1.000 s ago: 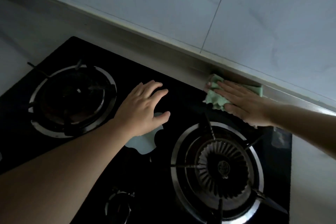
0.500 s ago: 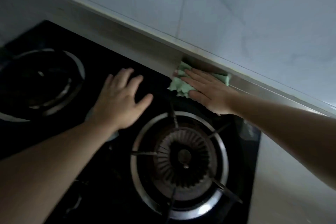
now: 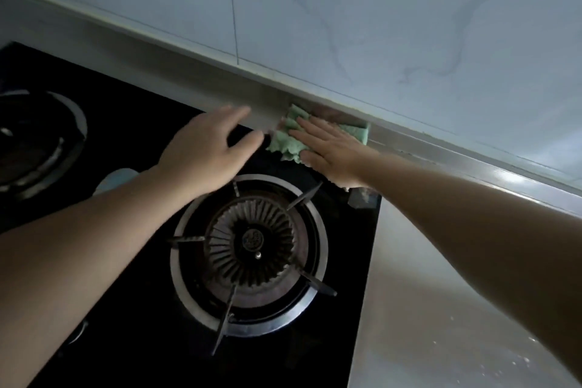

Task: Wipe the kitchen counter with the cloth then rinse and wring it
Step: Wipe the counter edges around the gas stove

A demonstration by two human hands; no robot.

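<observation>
The cloth (image 3: 288, 143), soft and light (likely to bunch, best pressed flat), lay at the far counter (image 3: 441, 293) edge under the flat-fingered right hand (image 3: 330, 151); the left hand (image 3: 204, 154) hovered open, empty.

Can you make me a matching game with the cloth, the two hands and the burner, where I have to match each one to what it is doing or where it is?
Things:
1. cloth
2. right hand
3. left hand
4. burner

Places or states:
A. pressing flat on the green thing
B. blurred, fingers spread, holding nothing
C. pale green, crumpled against the back ledge
D. round, in the black stove top, unlit

Pairs: 1-C, 2-A, 3-B, 4-D
</observation>
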